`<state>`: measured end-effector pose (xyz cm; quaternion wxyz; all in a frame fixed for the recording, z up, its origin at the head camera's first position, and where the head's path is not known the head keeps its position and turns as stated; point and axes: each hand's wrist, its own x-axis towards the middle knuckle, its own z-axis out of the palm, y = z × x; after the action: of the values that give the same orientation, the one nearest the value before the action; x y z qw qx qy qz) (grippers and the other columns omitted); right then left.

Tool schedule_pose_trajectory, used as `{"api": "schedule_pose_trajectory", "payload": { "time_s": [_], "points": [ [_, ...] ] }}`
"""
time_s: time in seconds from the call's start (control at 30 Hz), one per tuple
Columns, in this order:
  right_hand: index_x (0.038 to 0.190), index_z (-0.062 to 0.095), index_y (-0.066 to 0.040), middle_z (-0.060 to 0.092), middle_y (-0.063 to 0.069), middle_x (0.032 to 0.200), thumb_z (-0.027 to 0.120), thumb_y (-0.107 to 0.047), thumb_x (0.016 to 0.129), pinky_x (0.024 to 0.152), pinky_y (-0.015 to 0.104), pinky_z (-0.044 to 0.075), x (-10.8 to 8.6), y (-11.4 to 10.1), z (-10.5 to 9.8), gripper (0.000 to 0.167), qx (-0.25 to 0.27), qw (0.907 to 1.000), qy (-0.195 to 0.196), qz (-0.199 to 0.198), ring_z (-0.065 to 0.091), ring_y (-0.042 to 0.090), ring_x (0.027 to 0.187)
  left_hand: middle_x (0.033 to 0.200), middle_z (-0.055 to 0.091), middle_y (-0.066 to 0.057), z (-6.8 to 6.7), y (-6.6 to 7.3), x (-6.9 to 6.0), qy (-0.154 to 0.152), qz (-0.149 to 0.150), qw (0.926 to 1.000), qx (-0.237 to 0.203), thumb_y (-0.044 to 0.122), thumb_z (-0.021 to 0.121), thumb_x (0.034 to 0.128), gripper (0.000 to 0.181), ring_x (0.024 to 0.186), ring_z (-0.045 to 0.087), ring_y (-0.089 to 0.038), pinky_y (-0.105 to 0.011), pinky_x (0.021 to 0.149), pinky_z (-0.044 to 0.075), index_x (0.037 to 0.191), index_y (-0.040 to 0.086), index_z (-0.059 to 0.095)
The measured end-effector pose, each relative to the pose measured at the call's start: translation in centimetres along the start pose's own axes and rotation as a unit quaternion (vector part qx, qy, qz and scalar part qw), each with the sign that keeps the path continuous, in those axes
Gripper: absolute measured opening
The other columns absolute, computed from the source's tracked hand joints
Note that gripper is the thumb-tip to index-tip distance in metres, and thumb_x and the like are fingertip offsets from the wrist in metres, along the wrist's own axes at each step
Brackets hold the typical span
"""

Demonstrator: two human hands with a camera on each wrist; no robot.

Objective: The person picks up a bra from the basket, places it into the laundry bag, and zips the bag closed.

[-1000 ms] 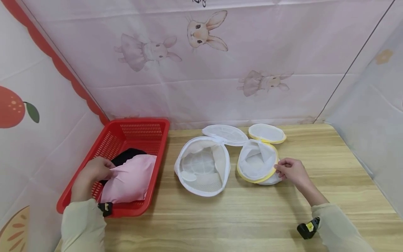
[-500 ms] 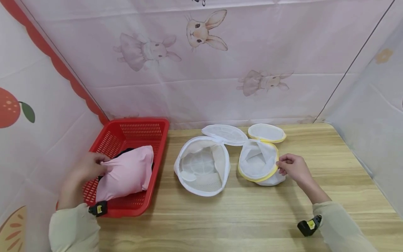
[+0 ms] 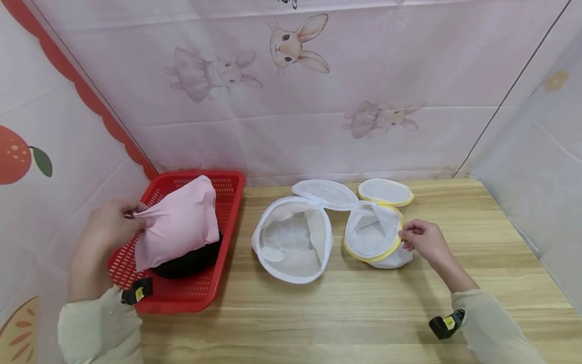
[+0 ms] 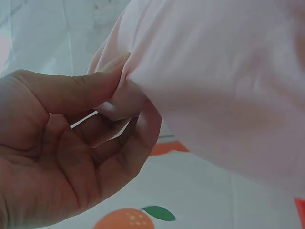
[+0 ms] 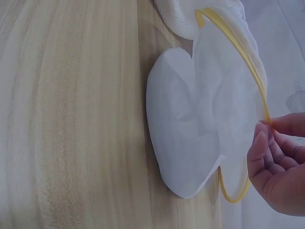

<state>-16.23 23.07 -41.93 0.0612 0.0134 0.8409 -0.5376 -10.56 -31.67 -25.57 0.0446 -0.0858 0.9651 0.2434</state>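
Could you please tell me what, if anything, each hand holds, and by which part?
The left hand pinches the pink cloth by a gathered edge; the right hand pinches the white mesh bag by its yellow rim.

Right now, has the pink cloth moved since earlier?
Yes: in the head view, the pink cloth moved up and slightly left relative to the red basket.

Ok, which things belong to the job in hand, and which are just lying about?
In use, seemingly:
pink cloth item, held by the left hand
yellow-rimmed mesh bag, held by the right hand
red basket

Apparently just lying about:
white-rimmed mesh bag, untouched
black item in the basket
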Motion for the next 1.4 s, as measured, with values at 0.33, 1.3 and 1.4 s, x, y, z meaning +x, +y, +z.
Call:
{"api": "schedule_pose_trajectory", "payload": {
  "time_s": [0.33,1.3,1.4],
  "points": [
    [0.100,0.051,0.014,0.060,0.007,0.073,0.055,-0.004,0.089,0.056,0.027,0.051,0.1,-0.1,-0.3,0.021,-0.003,1.0000,0.001,-0.002,0.058,0.012,0.060,0.095,0.055,-0.025,0.0,4.0,0.1,0.070,0.037,0.9968,0.002,0.020,0.061,0.0861,0.034,0.083,0.046,-0.034,-0.030,0.056,0.046,0.108,-0.005,0.058],
    [0.098,0.051,0.015,0.060,0.007,0.073,0.056,-0.002,0.088,0.054,0.026,0.051,0.1,-0.4,-0.5,0.020,0.009,0.9998,-0.001,-0.018,0.057,0.012,0.058,0.078,0.059,-0.016,5.6,18.1,3.0,0.113,0.138,0.9814,-0.071,0.003,0.061,0.0809,0.018,0.072,0.049,-0.027,-0.034,0.060,0.041,0.097,-0.002,0.067],
    [0.098,0.051,0.015,0.060,0.007,0.072,0.056,-0.001,0.088,0.054,0.026,0.051,0.1,-0.4,-0.5,0.020,0.011,0.9998,-0.001,-0.019,0.057,0.011,0.058,0.076,0.059,-0.015,6.6,19.1,3.1,0.104,0.146,0.9807,-0.077,0.004,0.062,0.0803,0.016,0.070,0.050,-0.026,-0.033,0.059,0.042,0.094,-0.001,0.068]
  ]
}}
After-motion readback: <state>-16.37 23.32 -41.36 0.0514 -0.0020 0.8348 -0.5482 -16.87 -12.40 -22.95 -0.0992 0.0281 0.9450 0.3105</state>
